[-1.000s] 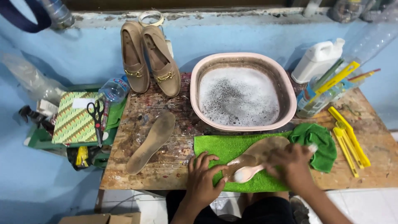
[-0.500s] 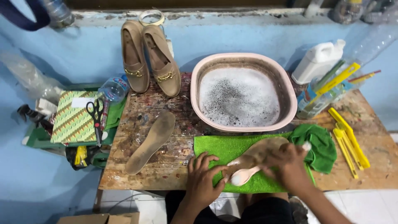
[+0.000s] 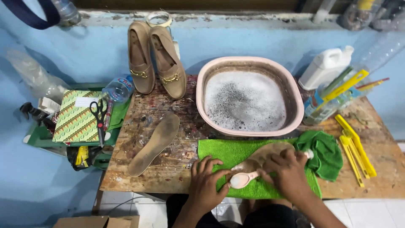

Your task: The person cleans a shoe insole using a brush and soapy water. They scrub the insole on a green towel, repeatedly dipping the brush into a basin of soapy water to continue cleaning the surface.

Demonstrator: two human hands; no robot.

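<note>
The wooden, paint-stained surface (image 3: 168, 122) carries everything, and the work sits at its near edge. Just beyond the hands stands the largest thing, a pink basin (image 3: 249, 63) full of grey, foamy water. Directly under the hands lies a green towel (image 3: 219, 150), spread flat, its far right end bunched up past the right hand. On that towel rests a tan insole (image 3: 263, 153), running from under the right hand towards the left hand. A second insole (image 3: 154, 143) lies bare on the wood, well to the left of the left hand, and a pair of tan loafers (image 3: 156, 63) stands far beyond it against the blue wall.

The left hand (image 3: 206, 181) is spread open, fingers pressing the towel and the near tip of the insole to pin it. The right hand (image 3: 289, 173) is closed around a small pink-handled brush (image 3: 242, 179), its rounded end poking out between the two hands, which sit close together.

The step in hand looks like scrubbing the insole. Judging from this, the next stroke calls for steady downward pressure from the left hand, so the insole does not slide.
</note>
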